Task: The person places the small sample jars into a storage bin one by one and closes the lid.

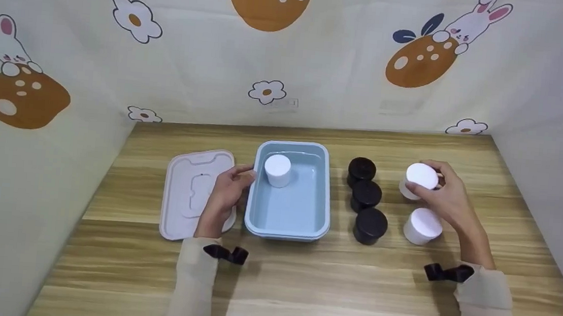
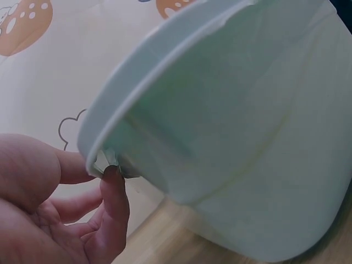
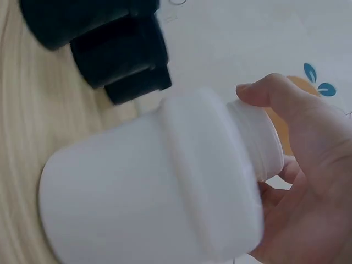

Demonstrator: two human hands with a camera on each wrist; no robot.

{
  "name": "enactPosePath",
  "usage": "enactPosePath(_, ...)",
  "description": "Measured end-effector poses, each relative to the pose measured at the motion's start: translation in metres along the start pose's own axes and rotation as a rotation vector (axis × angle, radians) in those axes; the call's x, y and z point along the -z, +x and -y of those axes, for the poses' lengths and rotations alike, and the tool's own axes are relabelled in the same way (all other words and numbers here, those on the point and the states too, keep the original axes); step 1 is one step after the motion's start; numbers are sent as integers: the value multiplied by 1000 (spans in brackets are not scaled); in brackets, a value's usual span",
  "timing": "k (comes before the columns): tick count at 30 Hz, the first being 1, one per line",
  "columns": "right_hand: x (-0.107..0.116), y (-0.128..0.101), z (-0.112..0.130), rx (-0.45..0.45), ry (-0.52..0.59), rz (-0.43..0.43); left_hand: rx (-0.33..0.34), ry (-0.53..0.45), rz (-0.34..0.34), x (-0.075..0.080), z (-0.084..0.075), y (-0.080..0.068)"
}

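With thumb and fingers, my left hand [image 1: 227, 194] pinches the left rim of a light blue rectangular bin [image 1: 287, 219]. The left wrist view shows the bin's outer wall close up, the thumb and a fingertip meeting at its rim. One white lidded jar [image 1: 278, 170] stands inside, toward the bin's back left. My right hand [image 1: 446, 197] grips another white jar [image 1: 422, 175] around its upper part, thumb on the near side. Whether its base touches the table is hidden. Nearer me stands a further white jar [image 1: 422, 226], which looms large in the right wrist view.
Between bin and right hand, black lidded jars [image 1: 371, 226] form a row running front to back. A pale flat lid [image 1: 182, 190] lies left of the bin, partly under my left hand. Printed cloth [image 1: 329, 80] walls in the back and sides of the wooden table [image 1: 341, 295].
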State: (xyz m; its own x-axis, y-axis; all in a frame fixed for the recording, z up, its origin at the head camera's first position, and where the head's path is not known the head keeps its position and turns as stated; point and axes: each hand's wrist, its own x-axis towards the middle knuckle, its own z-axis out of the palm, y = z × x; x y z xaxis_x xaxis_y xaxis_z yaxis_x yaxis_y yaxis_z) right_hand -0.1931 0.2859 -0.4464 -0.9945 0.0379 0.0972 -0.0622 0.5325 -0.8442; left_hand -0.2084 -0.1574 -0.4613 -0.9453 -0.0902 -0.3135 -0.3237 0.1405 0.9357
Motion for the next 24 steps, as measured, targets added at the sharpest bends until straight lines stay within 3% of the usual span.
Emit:
enactPosePath(5,0,-7,25,47,39,2,5,9,7,-1,-1,1)
enactPosePath(10,-3,-14,45,34,30,13,2,17,5,-1,0,1)
enactPosePath(24,-36,-22,71,41,58,72,-28,21,0,-1,0,2)
